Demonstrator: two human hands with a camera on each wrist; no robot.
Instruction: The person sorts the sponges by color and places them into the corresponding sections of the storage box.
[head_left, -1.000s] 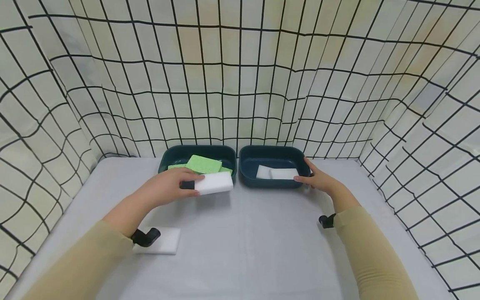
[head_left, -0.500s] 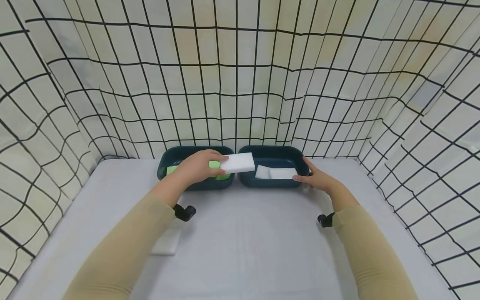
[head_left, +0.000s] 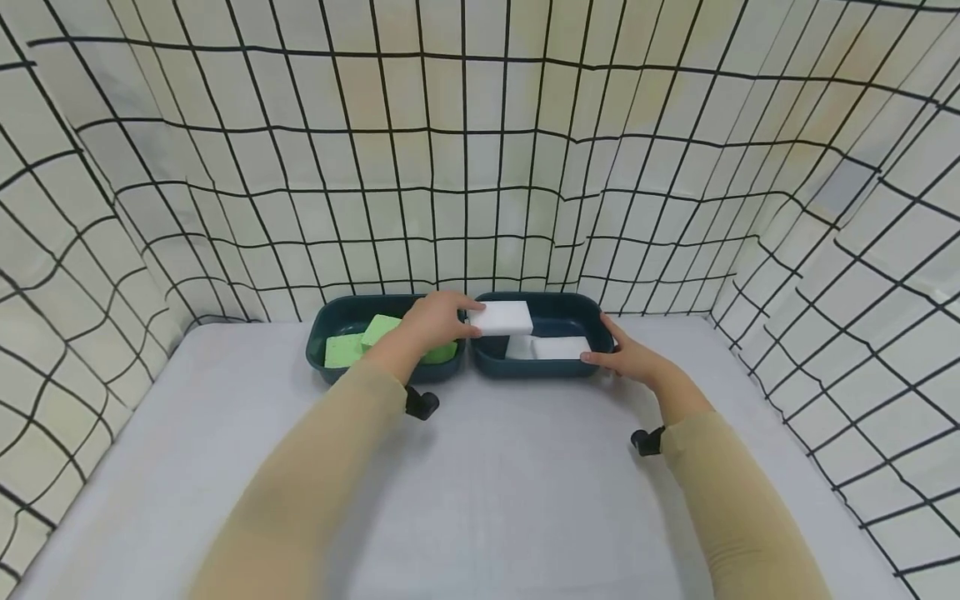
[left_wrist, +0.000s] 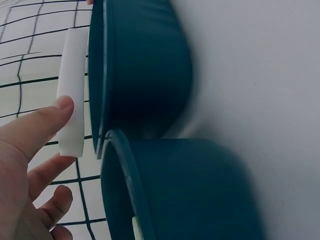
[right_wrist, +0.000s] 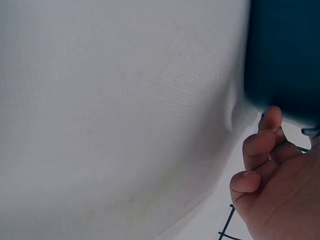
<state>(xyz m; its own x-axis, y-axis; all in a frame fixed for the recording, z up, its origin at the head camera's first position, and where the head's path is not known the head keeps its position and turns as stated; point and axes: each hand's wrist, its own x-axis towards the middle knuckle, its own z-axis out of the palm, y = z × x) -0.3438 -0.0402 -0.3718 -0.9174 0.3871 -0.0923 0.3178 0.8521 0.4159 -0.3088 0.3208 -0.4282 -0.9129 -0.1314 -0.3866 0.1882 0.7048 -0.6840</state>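
My left hand [head_left: 437,318] pinches a white block-shaped sponge [head_left: 501,318] between thumb and fingers, above the left part of the right dark teal tub [head_left: 517,368]. In the left wrist view the sponge [left_wrist: 74,75] appears edge-on, just above the tub's rim [left_wrist: 105,65]. Two white sponges [head_left: 562,348] lie inside that tub near its front wall. At the tub's right end, my right hand [head_left: 633,358] holds the rim, thumb at the front corner. Curled fingers [right_wrist: 260,145] show beside the tub's wall in the right wrist view.
A second dark teal tub [head_left: 321,329] stands close on the left, with several green sponges [head_left: 343,352] in it. Black netting [head_left: 465,192] over pale cloth rises behind the tubs and along both sides. White cloth [head_left: 510,475] covers the table.
My left hand has carried the white sponge rightward from the left tub to over the right tub. The left forearm now hides the white piece lying on the table. My right hand stays put.
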